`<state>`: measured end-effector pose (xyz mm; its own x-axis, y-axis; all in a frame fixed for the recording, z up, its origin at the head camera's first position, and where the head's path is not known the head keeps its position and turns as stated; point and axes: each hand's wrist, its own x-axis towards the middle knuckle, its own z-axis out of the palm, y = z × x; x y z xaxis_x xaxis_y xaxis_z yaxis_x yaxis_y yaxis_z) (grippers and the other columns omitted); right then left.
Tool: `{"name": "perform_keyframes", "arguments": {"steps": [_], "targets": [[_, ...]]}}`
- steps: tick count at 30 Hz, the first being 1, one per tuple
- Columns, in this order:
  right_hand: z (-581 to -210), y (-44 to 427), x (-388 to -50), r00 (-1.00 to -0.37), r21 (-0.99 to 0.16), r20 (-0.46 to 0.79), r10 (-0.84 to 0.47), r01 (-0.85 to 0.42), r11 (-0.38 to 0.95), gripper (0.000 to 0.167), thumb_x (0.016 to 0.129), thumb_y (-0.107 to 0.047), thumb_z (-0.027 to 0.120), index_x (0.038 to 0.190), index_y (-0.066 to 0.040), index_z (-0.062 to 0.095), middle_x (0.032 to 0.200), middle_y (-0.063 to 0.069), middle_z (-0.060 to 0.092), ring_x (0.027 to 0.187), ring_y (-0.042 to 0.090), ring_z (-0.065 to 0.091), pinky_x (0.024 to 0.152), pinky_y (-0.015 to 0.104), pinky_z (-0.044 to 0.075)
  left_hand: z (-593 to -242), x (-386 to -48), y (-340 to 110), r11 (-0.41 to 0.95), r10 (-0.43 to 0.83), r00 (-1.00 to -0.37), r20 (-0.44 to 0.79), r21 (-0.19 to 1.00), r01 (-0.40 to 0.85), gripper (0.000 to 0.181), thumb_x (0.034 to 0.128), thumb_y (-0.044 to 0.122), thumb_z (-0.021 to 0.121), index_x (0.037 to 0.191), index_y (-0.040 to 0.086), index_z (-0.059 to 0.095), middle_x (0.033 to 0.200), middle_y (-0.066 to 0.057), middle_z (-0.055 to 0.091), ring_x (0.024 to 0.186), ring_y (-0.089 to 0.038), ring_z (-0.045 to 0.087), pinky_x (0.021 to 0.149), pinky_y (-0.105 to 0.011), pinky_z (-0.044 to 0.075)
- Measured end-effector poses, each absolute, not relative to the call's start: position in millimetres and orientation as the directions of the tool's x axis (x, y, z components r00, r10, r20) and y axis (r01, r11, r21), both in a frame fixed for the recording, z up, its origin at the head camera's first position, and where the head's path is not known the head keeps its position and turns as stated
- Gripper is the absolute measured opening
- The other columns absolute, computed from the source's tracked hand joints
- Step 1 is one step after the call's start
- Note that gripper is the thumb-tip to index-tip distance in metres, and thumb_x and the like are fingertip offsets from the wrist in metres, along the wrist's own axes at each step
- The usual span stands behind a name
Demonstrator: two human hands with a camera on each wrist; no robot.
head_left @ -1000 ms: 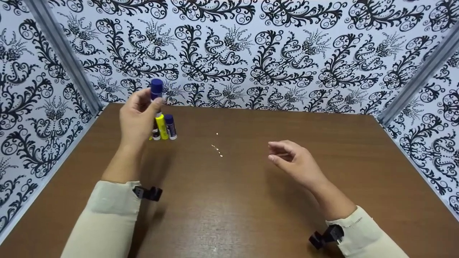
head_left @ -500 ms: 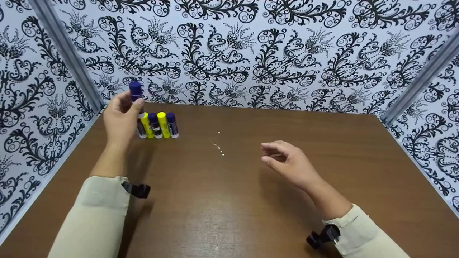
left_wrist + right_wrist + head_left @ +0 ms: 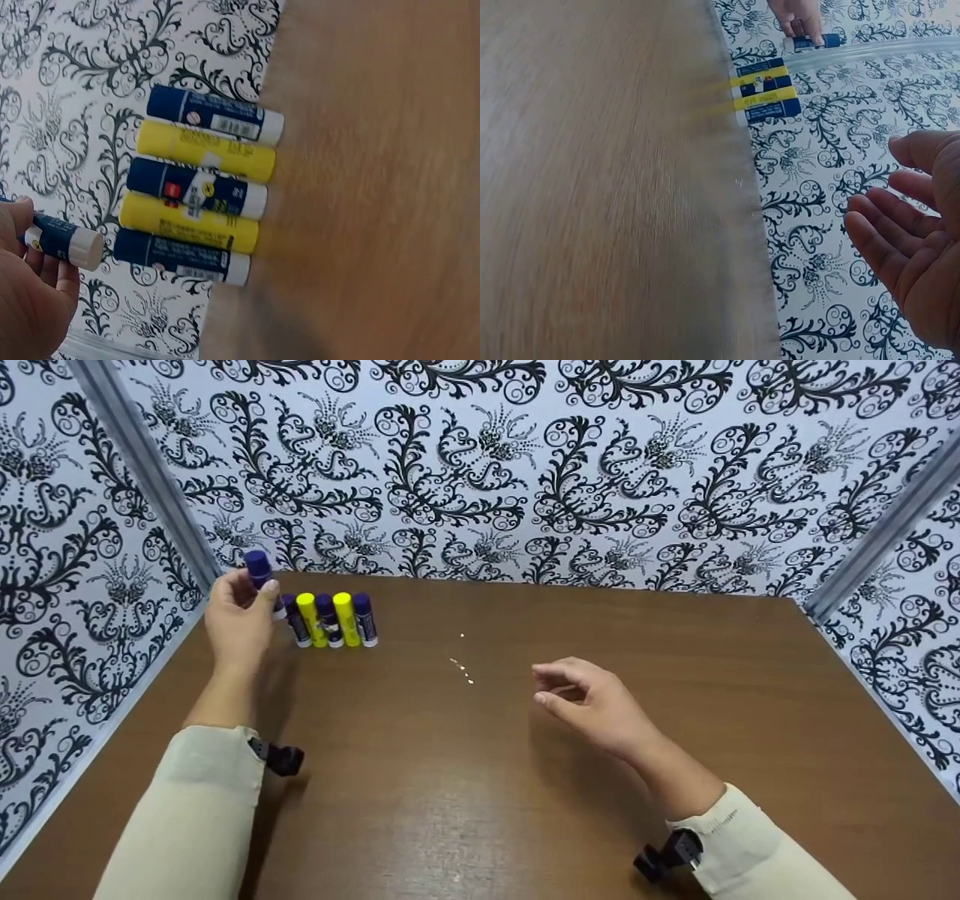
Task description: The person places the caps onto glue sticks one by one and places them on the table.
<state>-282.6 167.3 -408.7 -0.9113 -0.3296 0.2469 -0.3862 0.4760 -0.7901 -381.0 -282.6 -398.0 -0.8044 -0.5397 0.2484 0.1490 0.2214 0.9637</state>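
My left hand (image 3: 241, 619) pinches a dark blue glue stick (image 3: 259, 570) with a white base, held slightly tilted above the table at the left end of a row. That row is several upright glue sticks standing side by side, blue and yellow by turns: a yellow glue stick (image 3: 345, 620) and a blue glue stick (image 3: 365, 620) are at its right end. In the left wrist view the held stick's white base (image 3: 86, 249) is apart from the nearest blue glue stick (image 3: 180, 256). My right hand (image 3: 589, 701) hovers over the table's right half, fingers loosely bent, holding nothing.
Small white crumbs (image 3: 461, 667) lie mid-table on the brown tabletop (image 3: 450, 780). Patterned white-and-black walls (image 3: 480, 472) enclose the back and both sides, with grey corner posts (image 3: 142, 472). A small black camera (image 3: 281, 757) sits on each sleeve cuff.
My left hand has carried the held glue stick leftward and lower, from in front of the row to past its left end, uncovering the row. The right hand has shifted slightly left.
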Motion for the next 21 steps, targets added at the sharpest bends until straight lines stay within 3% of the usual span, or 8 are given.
{"name": "perform_keyframes", "arguments": {"steps": [5,8,14,21], "targets": [[-409,164,-282,-0.903,-0.79,0.248,-0.35,-0.398,0.467,0.036,0.095,-0.01,0.075,0.13,-0.006,0.07,0.12,0.01,0.071,0.105,0.02,0.071,0.094,0.032,0.059,-405,-384,-292,0.242,-0.57,-0.791,0.223,0.965,0.097,0.028,0.1002,0.014,0.068,0.125,0.007,0.057,0.106,0.011,0.057,0.103,-0.004,0.057,0.105,-0.023,0.051],[-409,163,-282,-0.899,-0.79,0.246,-0.362,-0.402,0.462,0.036,0.095,-0.011,0.074,0.13,-0.006,0.07,0.12,0.01,0.071,0.105,0.02,0.071,0.093,0.028,0.059,-407,-384,-295,0.29,-0.567,-0.793,0.221,0.955,0.059,0.037,0.102,0.016,0.065,0.134,0.001,0.053,0.116,0.002,0.058,0.107,-0.006,0.056,0.106,-0.023,0.049],[-410,159,-281,-0.891,-0.789,0.243,-0.384,-0.412,0.456,0.036,0.096,-0.012,0.074,0.131,-0.005,0.07,0.12,0.009,0.071,0.104,0.02,0.071,0.094,0.034,0.06,-416,-384,-297,0.309,-0.543,-0.823,0.168,0.951,-0.009,0.042,0.1052,0.019,0.06,0.142,0.0,0.05,0.137,-0.014,0.058,0.123,-0.017,0.055,0.112,-0.027,0.048],[-413,154,-279,-0.89,-0.794,0.232,-0.392,-0.406,0.453,0.036,0.095,-0.013,0.075,0.131,-0.007,0.07,0.121,0.008,0.07,0.102,0.019,0.07,0.094,0.037,0.06,-423,-386,-299,0.326,-0.509,-0.857,0.079,0.939,-0.106,0.046,0.108,0.021,0.053,0.149,0.002,0.045,0.15,-0.017,0.055,0.135,-0.024,0.052,0.118,-0.031,0.043]]}}
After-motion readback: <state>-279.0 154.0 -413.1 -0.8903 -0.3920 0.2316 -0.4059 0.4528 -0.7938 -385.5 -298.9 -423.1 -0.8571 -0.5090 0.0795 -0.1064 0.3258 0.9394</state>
